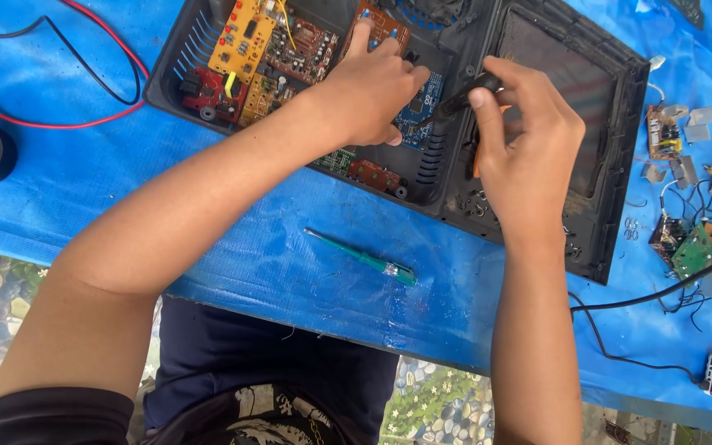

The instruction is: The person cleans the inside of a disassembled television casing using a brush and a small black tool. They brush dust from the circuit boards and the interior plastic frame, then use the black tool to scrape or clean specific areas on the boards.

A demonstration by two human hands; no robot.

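No pkgs, labels or signs in view. Only poss. screen: dark rectangular panel point(566, 91), far right of centre, set in a black frame point(620, 165) w/ thick ribbed edges, lying flat on the blue sheet. Panel is matt, dusty grey-black, unlit, nothing showing on it; near-left part is covered, so full outline not visible. Can't tell if it's the front of a display or just the back plate. Small white box at near right edge: too cut off to tell
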